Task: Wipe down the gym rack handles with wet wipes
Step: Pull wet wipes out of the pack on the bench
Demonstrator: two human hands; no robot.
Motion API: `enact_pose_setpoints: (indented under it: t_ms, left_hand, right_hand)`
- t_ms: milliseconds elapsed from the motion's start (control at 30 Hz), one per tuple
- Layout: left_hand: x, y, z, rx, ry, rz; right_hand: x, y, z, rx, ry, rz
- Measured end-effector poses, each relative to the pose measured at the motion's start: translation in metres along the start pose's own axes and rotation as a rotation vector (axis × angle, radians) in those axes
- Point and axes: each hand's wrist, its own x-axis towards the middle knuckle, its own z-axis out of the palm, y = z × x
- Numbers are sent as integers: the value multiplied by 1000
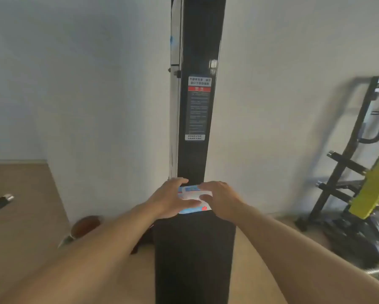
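Note:
A blue and white pack of wet wipes (194, 199) lies on the flat black top of the gym rack's lower housing (195, 255), at the foot of its tall black column (197, 51). My left hand (171, 199) holds the pack from the left, thumb across its top. My right hand (222, 199) grips it from the right, thumb on the white flap. No handle of the rack shows in view.
A warning sticker (197, 108) is on the column. White walls stand behind. A black and yellow-green weight machine (359, 172) stands at the right. A brown ball (86, 226) lies on the wooden floor at the left, and a black bar end (0, 204) sticks in from the left edge.

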Motion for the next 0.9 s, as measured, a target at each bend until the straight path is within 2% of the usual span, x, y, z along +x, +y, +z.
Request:
enact_pose_setpoints:
  t_ms: [133,233,433,567,633,733,833,900]
  left_hand:
    - [16,-10,8,-71,-84,27]
    - [19,-9,24,-35,-34,18]
    - [17,-19,39,136,88,18]
    - [14,-20,43,146,111,-17]
    - [13,-17,42,96,105,-46]
    - [15,-15,41,-22,118,-89]
    - [16,-16,42,-68,144,-80]
    - [16,-17,42,-84,150,-80]
  right_hand:
    - [10,7,17,32,-47,88]
    - [14,12,20,7,-7,112]
    - [29,9,-4,-130,-103,-1]
    - [40,6,-17,-239,-185,-95]
    - [47,5,-23,-211,-184,-87]
    - [56,4,-25,-156,-69,-46]
    - [63,0,-23,-51,181,69]
    - [68,-1,-20,-7,235,83]
